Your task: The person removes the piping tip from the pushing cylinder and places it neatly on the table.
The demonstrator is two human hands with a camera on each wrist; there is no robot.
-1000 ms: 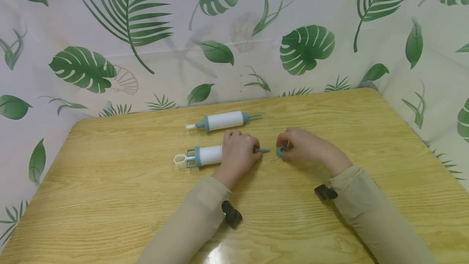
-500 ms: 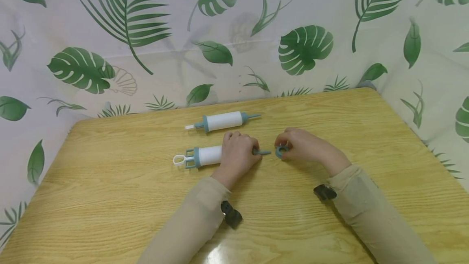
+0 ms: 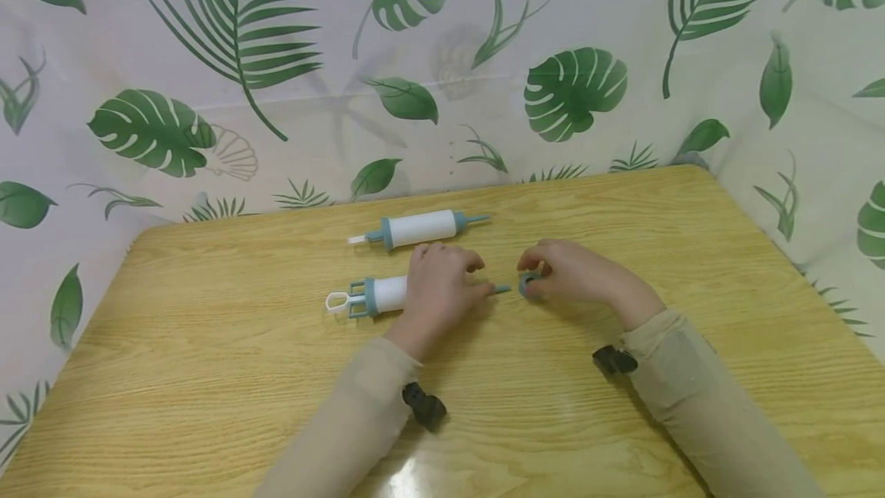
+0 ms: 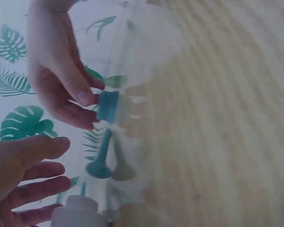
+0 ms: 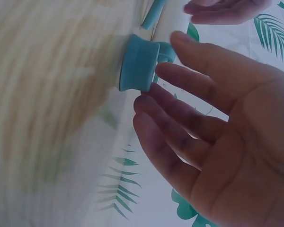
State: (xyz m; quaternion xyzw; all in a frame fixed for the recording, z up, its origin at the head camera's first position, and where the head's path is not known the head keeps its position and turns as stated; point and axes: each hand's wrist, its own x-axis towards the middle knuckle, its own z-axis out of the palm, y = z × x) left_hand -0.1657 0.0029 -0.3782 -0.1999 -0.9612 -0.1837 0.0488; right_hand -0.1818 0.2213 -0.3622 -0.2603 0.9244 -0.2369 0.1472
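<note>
In the head view my left hand hovers at the front end of a white-barrelled, syringe-like tool, thumb apart from the fingers. That tool has a teal collar and a white loop handle at its left end. The left wrist view shows a slim teal nozzle lying on the table, apart from the barrel. My right hand is beside a small teal ring cap, which stands on the table. Its fingers look relaxed close to the cap; whether a fingertip touches is unclear.
Behind the left hand lies a second syringe-like tool, complete with nozzle. The wooden table ends at a leaf-patterned cloth backdrop at the back and sides.
My left fingers have loosened from the nozzle end and the hand has shifted slightly left. The ring cap, earlier pinched by my right hand with its hole showing, has tipped onto the table.
</note>
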